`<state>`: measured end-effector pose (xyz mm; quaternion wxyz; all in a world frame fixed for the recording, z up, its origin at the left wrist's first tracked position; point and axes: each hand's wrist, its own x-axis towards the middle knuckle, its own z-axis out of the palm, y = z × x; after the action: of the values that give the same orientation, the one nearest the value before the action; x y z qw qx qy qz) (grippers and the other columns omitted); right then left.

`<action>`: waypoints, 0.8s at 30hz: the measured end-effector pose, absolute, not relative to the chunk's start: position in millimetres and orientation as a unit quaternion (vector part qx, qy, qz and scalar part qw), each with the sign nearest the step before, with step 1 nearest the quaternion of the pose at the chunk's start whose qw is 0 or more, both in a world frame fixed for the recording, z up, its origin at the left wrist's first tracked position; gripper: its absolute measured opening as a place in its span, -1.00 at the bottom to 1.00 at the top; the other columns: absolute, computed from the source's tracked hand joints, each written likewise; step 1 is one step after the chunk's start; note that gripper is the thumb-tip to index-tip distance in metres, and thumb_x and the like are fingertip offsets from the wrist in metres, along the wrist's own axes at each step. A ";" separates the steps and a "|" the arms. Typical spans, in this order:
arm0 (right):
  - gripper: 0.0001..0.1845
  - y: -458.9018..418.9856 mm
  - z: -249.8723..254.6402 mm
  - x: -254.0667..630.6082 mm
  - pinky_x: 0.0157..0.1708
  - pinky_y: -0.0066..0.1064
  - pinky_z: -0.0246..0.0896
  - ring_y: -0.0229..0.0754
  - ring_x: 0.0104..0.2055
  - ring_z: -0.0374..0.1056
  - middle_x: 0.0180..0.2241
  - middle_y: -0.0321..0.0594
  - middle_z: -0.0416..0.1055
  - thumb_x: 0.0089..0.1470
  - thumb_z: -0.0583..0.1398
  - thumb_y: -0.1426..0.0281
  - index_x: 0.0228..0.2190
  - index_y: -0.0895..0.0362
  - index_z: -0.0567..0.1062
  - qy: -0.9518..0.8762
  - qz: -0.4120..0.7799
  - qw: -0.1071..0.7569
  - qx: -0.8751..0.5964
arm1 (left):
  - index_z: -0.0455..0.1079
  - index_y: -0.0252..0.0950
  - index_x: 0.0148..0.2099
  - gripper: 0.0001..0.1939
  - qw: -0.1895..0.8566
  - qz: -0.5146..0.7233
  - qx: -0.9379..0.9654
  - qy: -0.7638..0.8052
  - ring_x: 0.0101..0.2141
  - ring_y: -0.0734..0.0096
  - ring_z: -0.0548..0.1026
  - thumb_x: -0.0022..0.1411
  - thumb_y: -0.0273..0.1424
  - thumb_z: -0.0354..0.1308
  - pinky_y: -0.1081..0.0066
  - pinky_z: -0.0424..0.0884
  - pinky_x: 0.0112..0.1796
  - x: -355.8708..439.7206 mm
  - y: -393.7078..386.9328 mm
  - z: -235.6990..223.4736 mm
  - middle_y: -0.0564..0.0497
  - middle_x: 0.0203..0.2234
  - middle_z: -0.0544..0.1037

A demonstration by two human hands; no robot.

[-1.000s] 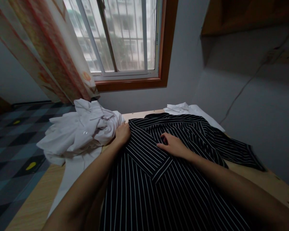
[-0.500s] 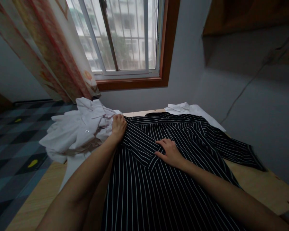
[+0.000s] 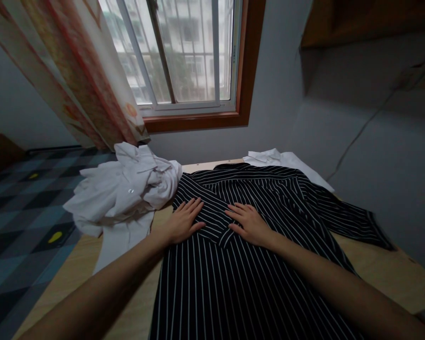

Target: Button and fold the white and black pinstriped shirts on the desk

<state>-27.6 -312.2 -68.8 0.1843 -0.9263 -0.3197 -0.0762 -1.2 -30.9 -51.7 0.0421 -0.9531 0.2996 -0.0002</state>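
Observation:
A black shirt with thin white stripes (image 3: 212, 288) lies spread out, back side up, on a light wooden table (image 3: 67, 293). Its left sleeve is folded inward across the back, while the right sleeve (image 3: 354, 219) stretches out toward the wall. My left hand (image 3: 184, 221) rests flat on the folded sleeve near the shirt's left edge, fingers spread. On the cuff end of that same sleeve lies my right hand (image 3: 250, 224), its fingers also stretched out. Neither hand grips the cloth.
A crumpled heap of white clothing (image 3: 123, 189) sits at the table's left edge. Another white garment (image 3: 286, 163) lies at the back right, partly under the striped shirt. Behind are a window (image 3: 194, 66) and a patterned curtain (image 3: 102, 94); a checked bedspread (image 3: 21, 226) is on the left.
My left hand has moved from the shoulder fold, beside the white heap, down and toward me, and its fingers have opened flat on the sleeve. My right hand has barely moved.

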 end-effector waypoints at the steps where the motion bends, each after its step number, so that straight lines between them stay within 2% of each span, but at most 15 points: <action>1: -0.52 -312.7 -68.9 -27.8 0.23 0.01 -0.07 0.00 0.29 0.05 0.24 -0.19 0.20 0.27 0.08 0.18 0.17 0.01 0.33 -0.320 -0.073 0.182 -0.927 | -0.03 -0.33 0.39 -0.27 0.041 0.004 -0.958 0.284 0.32 0.12 -0.01 0.36 0.02 -0.23 0.15 -0.04 0.25 -2.4 -20.6 -56.0 -0.14 0.35 0.00; 6: -0.50 -315.0 -68.0 -30.5 0.23 0.05 -0.08 0.02 0.29 0.05 0.24 -0.18 0.20 0.26 0.08 0.17 0.18 0.03 0.31 -0.319 -0.065 0.177 -0.929 | 0.03 -0.45 0.36 -0.33 0.065 0.000 -0.973 0.223 0.31 0.13 0.03 0.37 -0.11 -0.22 0.17 0.01 0.24 4.3 17.4 -54.6 -0.23 0.34 0.03; 8: -0.51 -314.3 -64.3 -31.0 0.23 0.09 -0.08 0.03 0.28 0.08 0.22 -0.16 0.25 0.25 0.09 0.17 0.16 0.04 0.34 -0.317 -0.067 0.176 -0.929 | 0.14 -0.42 0.31 -0.41 0.079 0.004 -0.972 0.222 0.26 0.13 0.17 0.36 -0.22 -0.18 0.19 0.10 0.20 6.4 17.5 -45.0 -0.23 0.29 0.16; 10: -0.55 -309.6 -58.1 -30.0 0.23 0.11 -0.09 0.05 0.26 0.12 0.16 -0.12 0.32 0.25 0.09 0.15 0.08 0.06 0.43 -0.312 -0.074 0.175 -0.931 | 0.31 -0.38 0.19 -0.52 0.099 0.018 -0.969 0.226 0.14 0.12 0.34 0.30 -0.33 -0.13 0.20 0.21 0.12 7.8 6.0 -33.3 -0.23 0.16 0.37; 12: -0.54 -299.3 -51.6 -27.6 0.24 0.07 -0.09 0.06 0.25 0.12 0.15 -0.03 0.32 0.26 0.07 0.12 0.03 0.12 0.48 -0.306 -0.089 0.177 -0.931 | 0.38 -0.37 0.11 -0.56 0.110 -0.001 -0.966 0.236 0.07 0.11 0.41 0.27 -0.38 -0.11 0.21 0.24 0.09 10.6 -15.3 -24.8 -0.24 0.06 0.47; 15: -0.35 -277.3 -48.0 -23.0 0.27 -0.04 -0.09 0.08 0.31 0.01 0.26 0.10 0.11 0.23 0.09 0.07 0.16 0.27 0.33 -0.336 -0.100 0.170 -0.921 | 0.24 -0.44 0.24 -0.47 0.079 -0.081 -0.969 0.221 0.19 0.04 0.26 0.34 -0.29 -0.17 0.15 0.13 0.16 20.3 -51.6 -27.1 -0.28 0.19 0.32; 18: -0.19 -262.2 -53.8 -22.4 0.31 -0.05 -0.18 0.09 0.36 -0.11 0.31 0.14 -0.01 0.22 0.07 0.03 0.26 0.35 0.13 -0.385 -0.062 0.148 -0.909 | 0.08 -0.45 0.34 -0.34 0.032 -0.067 -0.985 0.157 0.28 -0.09 0.08 0.37 -0.12 -0.24 -0.03 0.04 0.19 34.5 -70.7 -45.0 -0.30 0.29 0.14; 20: -0.18 -262.9 -58.6 -27.1 0.32 -0.01 -0.24 0.11 0.37 -0.16 0.31 0.16 -0.03 0.23 0.03 0.00 0.27 0.36 0.11 -0.393 -0.033 0.140 -0.908 | 0.05 -0.40 0.36 -0.29 0.011 -0.036 -0.990 0.136 0.30 -0.11 0.01 0.36 -0.02 -0.25 -0.08 0.00 0.20 43.2 -70.1 -57.2 -0.27 0.32 0.08; 24: -0.11 -287.4 -60.2 -49.8 0.34 -0.05 -0.31 0.09 0.39 -0.26 0.34 0.14 -0.15 0.20 0.03 -0.06 0.29 0.35 0.08 -0.405 0.004 0.163 -0.900 | 0.01 -0.35 0.38 -0.21 -0.001 -0.030 -0.989 0.144 0.32 -0.05 -0.05 0.32 0.08 -0.25 -0.05 -0.06 0.23 53.3 -57.8 -67.7 -0.20 0.35 0.01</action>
<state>-49.8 -287.4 -60.2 0.1627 -0.8995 -0.4054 0.0036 53.3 -57.8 -67.7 -0.0009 -0.9891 0.1439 -0.0305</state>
